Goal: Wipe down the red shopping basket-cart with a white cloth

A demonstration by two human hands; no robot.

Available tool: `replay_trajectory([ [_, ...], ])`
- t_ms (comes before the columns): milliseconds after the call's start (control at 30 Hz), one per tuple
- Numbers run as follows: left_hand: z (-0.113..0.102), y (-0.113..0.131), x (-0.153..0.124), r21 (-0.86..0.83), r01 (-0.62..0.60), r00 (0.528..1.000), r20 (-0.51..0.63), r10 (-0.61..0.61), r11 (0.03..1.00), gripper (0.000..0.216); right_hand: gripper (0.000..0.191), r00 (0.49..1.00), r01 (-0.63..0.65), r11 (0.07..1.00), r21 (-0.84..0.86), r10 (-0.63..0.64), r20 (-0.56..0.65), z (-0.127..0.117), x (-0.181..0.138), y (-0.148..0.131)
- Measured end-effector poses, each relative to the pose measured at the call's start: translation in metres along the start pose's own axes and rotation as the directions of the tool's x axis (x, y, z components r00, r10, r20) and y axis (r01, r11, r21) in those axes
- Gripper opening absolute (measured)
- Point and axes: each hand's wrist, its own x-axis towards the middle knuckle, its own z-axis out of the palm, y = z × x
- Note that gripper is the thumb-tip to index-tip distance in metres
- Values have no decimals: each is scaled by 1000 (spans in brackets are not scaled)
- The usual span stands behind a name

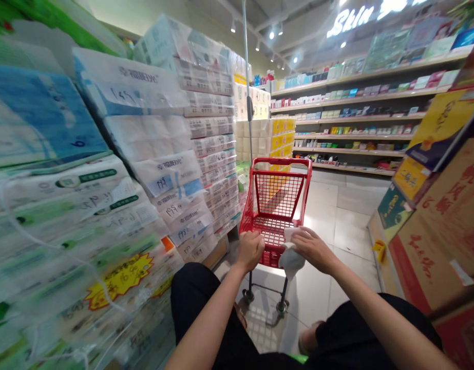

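Note:
A small red shopping cart (281, 191) with grid sides stands on black legs and wheels in front of my knees. My left hand (250, 251) is closed in a fist over the near left corner of the cart's rim. At the near right corner, my right hand (309, 248) holds a white cloth or wipe (291, 261) that hangs down over the red edge. Its fingers bend over the cloth, and their tips are partly hidden. Through the grid, the cart's basket shows no goods inside.
Tall stacks of wrapped tissue packs (155, 139) rise close on the left. Cardboard cartons (440, 221) line the right side. Shelves of boxed goods (348, 110) fill the back wall. A thin metal pole (247, 61) stands behind the cart. Pale floor tiles (346, 226) run between.

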Motion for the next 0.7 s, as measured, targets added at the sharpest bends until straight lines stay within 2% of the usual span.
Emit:
replay_trajectory([
  [67,1,0,2,9,8,1000,2,-8,1000,33,32,999,-37,998,55,37,-6,-4,-3,23],
  [167,3,4,7,14,12,1000,5,-12,1000,32,37,987,-161,983,85,163,-13,-4,3,53],
  [300,5,11,11,20,9,1000,1,-9,1000,36,41,936,-340,933,117,347,-50,6,15,72],
  [367,6,13,11,38,12,1000,-12,-11,999,43,43,912,-380,911,160,398,-101,14,15,66],
  [467,5,12,10,66,39,999,-39,-37,997,52,42,905,-358,912,202,392,-166,26,6,38],
  [600,2,12,11,87,68,997,-47,-64,994,49,39,930,-299,931,207,333,-154,31,-9,-9],
  [700,2,22,15,103,25,1000,-19,-23,994,40,38,939,-289,937,198,318,-133,27,-11,-26],
])
